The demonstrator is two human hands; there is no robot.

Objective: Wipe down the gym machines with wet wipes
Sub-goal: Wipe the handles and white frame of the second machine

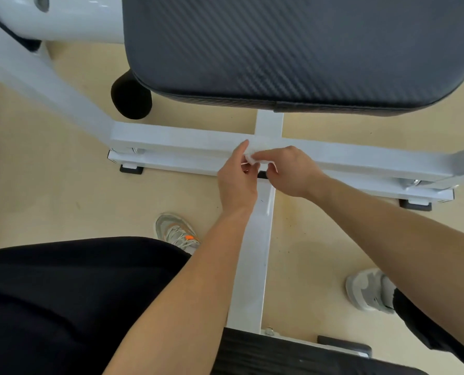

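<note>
A small white wet wipe (252, 154) is bunched between both hands, just above the white cross bar (176, 143) of the gym machine's floor frame. My left hand (237, 180) pinches the wipe from the left with thumb and fingers. My right hand (290, 171) holds its right side with curled fingers. Most of the wipe is hidden by the fingers. A large black padded seat (293, 47) with a carbon-weave texture fills the top of the view. A white centre beam (255, 255) runs from the cross bar toward me.
A black foam roller pad (130, 96) hangs left of the seat. A slanted white frame tube (44, 85) crosses the upper left. Black rubber feet (131, 169) sit under the cross bar. My two grey shoes (178, 232) stand on the beige floor either side of the beam.
</note>
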